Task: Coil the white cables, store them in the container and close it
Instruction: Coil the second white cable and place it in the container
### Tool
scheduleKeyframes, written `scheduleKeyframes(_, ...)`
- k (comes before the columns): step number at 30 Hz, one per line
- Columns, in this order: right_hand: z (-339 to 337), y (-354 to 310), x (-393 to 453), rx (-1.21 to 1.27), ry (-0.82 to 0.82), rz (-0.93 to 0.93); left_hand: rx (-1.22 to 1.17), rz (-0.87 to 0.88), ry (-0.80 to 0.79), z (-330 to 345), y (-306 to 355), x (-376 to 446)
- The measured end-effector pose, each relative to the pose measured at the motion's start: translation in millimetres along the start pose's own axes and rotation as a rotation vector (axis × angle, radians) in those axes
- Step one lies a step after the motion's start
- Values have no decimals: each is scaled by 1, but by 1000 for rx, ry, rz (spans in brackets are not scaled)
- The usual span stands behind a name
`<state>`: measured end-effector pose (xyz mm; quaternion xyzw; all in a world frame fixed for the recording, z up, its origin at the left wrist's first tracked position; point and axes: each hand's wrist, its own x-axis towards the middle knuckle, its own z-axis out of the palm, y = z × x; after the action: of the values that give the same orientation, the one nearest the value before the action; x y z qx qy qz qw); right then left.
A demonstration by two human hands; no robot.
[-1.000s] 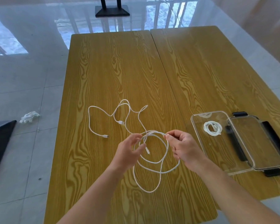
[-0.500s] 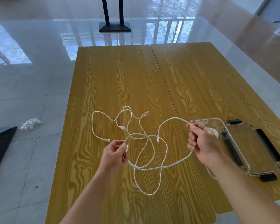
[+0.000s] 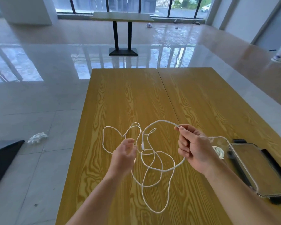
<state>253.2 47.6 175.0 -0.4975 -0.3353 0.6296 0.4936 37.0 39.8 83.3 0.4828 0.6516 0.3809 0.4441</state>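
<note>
We cannot tell whether the left hand (image 3: pixel 124 154) pinches the white cable (image 3: pixel 154 169), since its fingertips hide the strand there; the right hand (image 3: pixel 194 149) covers the stretch of cable running through its fist, and the near wall of the clear container (image 3: pixel 221 140) behind it; the coiled cable (image 3: pixel 219 151) inside shows only in part; the lid (image 3: pixel 258 169) is cut by the right edge, its black clips half hidden; the white scrap (image 3: pixel 37 137) on the floor is too blurred to name
</note>
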Motion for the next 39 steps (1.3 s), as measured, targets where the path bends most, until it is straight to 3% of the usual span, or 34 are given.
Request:
scheduleKeyframes(6,19,-13,3,-60,-53,-39,-268,262,-108,-5,46,5)
scheduleKeyframes(9,22,-20,5,-66,-61,-32,-292,285,-21,-5,58,6)
scheduleKeyframes(13,22,-27,6,-125,-124,6,-408,202,97,-11,70,19)
scheduleKeyframes(19,38,-27,1,-119,-284,-63,-554,-56,25,-6,94,19)
scheduleKeyframes(24,47,-18,-3,-437,-260,-213,-630,-257,-179,-18,107,12)
scheduleKeyframes(29,51,-3,-2,-679,-357,-195,-643,-205,-314,-30,113,9)
scheduleKeyframes(39,60,6,4,-1189,-534,-215,-469,-135,-341,-51,129,11)
